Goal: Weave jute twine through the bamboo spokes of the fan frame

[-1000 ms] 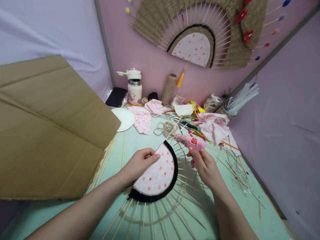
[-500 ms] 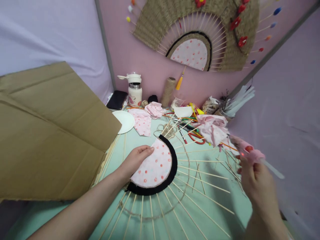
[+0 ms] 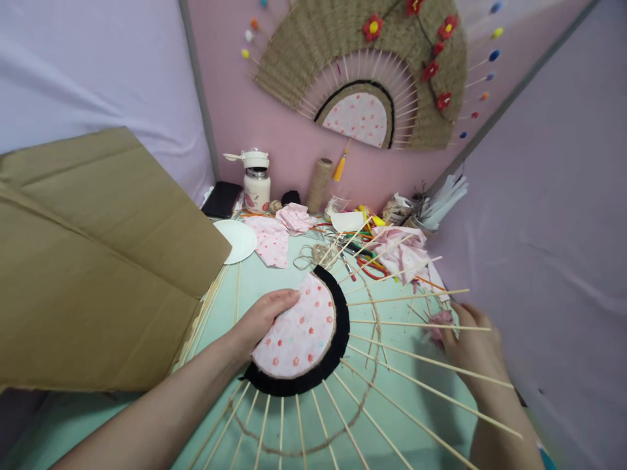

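Note:
A semicircular piece (image 3: 298, 329) of pink flowered cloth with a black rim is in my left hand (image 3: 269, 316), thumb on top of the cloth. Thin wooden sticks (image 3: 411, 385) fan out from the rim, and a twine ring (image 3: 375, 307) crosses them. At the right, beyond the stick tips, my right hand (image 3: 473, 336) is closed around a small pink thing (image 3: 441, 323), blurred and partly hidden behind the sticks and fingers.
Cardboard (image 3: 98, 261) rises at the left. Behind stand a white bottle (image 3: 257, 186), a twine roll (image 3: 321, 183) and crumpled pink cloth (image 3: 404, 248), with scissors (image 3: 372, 267). A finished fan (image 3: 357, 117) hangs on the pink wall.
My right hand has come down and left with the pink tool, to behind the stick tips. The fan piece is raised or tilted slightly, still in my left hand. The view has shifted.

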Action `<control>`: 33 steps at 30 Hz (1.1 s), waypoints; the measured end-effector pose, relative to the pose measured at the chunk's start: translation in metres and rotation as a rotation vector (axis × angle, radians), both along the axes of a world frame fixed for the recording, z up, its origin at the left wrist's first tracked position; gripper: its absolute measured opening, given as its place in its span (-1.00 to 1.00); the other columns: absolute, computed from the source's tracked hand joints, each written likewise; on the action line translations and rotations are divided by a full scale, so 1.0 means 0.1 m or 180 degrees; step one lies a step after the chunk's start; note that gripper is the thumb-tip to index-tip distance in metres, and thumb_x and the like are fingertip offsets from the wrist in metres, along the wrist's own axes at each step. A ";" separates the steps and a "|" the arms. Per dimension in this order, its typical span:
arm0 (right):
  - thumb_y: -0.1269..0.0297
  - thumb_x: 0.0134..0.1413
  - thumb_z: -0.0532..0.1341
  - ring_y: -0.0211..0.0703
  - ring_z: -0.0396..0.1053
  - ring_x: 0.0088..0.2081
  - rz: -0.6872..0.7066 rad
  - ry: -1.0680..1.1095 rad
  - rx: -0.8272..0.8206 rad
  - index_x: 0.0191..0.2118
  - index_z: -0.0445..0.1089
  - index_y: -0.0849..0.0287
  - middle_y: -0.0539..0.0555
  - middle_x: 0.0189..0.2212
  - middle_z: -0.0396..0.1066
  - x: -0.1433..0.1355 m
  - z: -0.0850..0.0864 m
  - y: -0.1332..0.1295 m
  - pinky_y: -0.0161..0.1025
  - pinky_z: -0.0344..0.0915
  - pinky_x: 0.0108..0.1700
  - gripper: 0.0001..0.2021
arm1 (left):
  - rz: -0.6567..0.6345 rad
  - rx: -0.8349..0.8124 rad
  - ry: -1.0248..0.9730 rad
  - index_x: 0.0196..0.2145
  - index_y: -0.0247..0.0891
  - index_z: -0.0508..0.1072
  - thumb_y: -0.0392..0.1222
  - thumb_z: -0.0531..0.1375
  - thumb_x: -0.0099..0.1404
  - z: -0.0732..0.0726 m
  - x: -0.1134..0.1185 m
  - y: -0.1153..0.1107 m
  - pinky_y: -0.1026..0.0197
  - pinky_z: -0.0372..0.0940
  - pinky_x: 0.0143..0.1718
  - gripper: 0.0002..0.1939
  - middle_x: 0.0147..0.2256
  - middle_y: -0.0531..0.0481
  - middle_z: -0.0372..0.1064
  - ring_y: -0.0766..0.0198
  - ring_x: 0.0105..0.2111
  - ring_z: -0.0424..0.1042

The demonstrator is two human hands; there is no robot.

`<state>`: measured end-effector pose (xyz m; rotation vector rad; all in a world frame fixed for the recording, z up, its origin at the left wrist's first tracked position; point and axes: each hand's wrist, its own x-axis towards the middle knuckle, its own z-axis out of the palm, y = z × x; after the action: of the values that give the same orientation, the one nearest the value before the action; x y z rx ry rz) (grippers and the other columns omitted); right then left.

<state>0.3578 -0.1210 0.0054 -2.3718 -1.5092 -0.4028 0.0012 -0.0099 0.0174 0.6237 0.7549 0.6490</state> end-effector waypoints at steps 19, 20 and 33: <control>0.01 -0.31 0.44 -0.22 0.36 -0.42 0.2698 0.5466 0.0033 -0.38 0.46 0.12 -0.04 -0.52 0.41 -1.30 0.14 1.76 -0.17 0.28 -0.18 -0.63 | -0.0261 -0.0176 -0.0158 -0.48 -0.37 0.48 -0.03 0.41 -0.05 0.03 0.00 -0.02 0.38 0.26 -0.60 -0.67 -0.55 0.00 0.46 0.38 -0.61 0.40; 0.00 -0.30 0.44 -0.23 0.33 -0.43 0.2700 0.5488 -0.0018 -0.34 0.47 0.12 -0.05 -0.54 0.39 -1.31 0.13 1.75 -0.17 0.27 -0.20 -0.62 | -0.0257 -0.0191 -0.0153 -0.48 -0.37 0.49 -0.04 0.41 -0.05 0.03 0.01 -0.02 0.38 0.26 -0.59 -0.67 -0.55 -0.01 0.46 0.38 -0.61 0.40; 0.08 -0.19 0.39 -0.34 0.06 -0.56 0.2679 0.5586 -0.0580 -0.29 0.51 0.19 -0.09 -0.63 0.19 -1.42 0.14 1.71 -0.31 -0.02 -0.47 -0.66 | -0.0267 -0.0171 -0.0023 -0.49 -0.36 0.47 -0.01 0.41 -0.08 0.01 0.01 -0.03 0.37 0.18 -0.61 -0.65 -0.58 0.02 0.43 0.40 -0.63 0.35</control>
<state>0.2156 0.0504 0.0191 -0.9598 -1.1992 1.5507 0.0026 -0.0125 0.0185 0.6003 0.7333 0.5520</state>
